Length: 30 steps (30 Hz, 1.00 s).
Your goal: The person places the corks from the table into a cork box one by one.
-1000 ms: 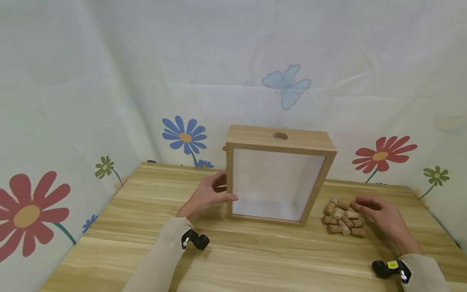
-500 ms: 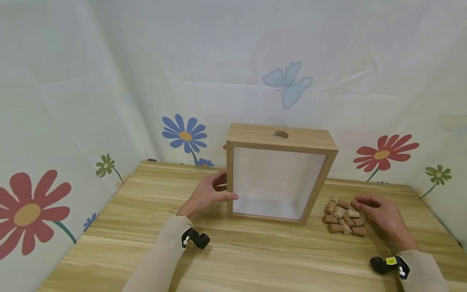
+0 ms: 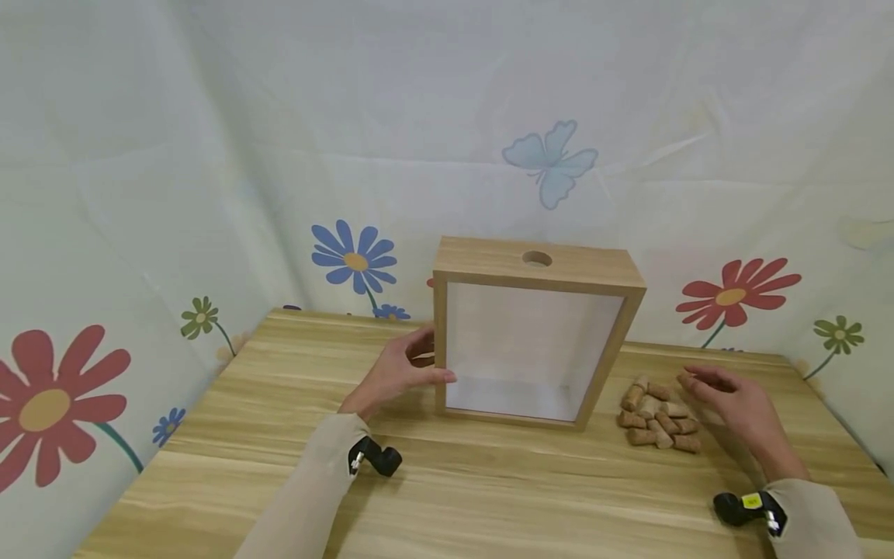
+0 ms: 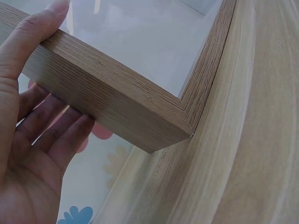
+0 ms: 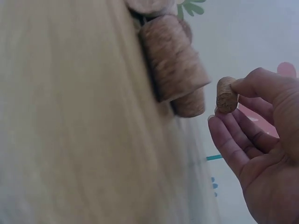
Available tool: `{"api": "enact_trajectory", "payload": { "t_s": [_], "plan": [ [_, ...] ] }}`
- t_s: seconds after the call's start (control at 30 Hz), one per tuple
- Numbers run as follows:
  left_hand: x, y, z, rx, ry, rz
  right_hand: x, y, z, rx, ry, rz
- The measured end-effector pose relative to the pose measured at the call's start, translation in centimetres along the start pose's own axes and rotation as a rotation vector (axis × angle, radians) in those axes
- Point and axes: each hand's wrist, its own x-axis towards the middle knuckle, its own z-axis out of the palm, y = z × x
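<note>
A wooden shadow box with a clear front and a round hole in its top stands upright on the table. My left hand grips its left side, the thumb on the front frame and the fingers behind, as the left wrist view also shows. At the right, my right hand pinches one cork between thumb and fingers, raised off the table. Just left of that hand lies a loose pile of corks, seen close up in the right wrist view.
The wood-grain table reaches back to a white cloth printed with flowers and a butterfly. Between the box's right side and the cork pile is a narrow strip of tabletop.
My right hand has lifted a cork slightly from the far right edge of the pile. The left hand and the box have stayed in place.
</note>
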Motion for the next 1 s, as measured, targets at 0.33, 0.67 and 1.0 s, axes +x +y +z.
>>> {"api": "enact_trajectory", "payload": {
  "t_s": [0.33,0.67,1.0],
  "plan": [
    [0.0,-0.2,0.2,-0.011,0.012,-0.001,-0.2,-2.0,-1.2,0.114,0.087,-0.064],
    [0.0,0.0,0.2,-0.011,0.012,0.002,-0.6,-5.5,-2.8,0.196,0.167,-0.15],
    [-0.1,0.1,0.2,-0.004,0.013,-0.005,0.3,-11.3,-5.4,0.174,0.199,-0.227]
  ]
}}
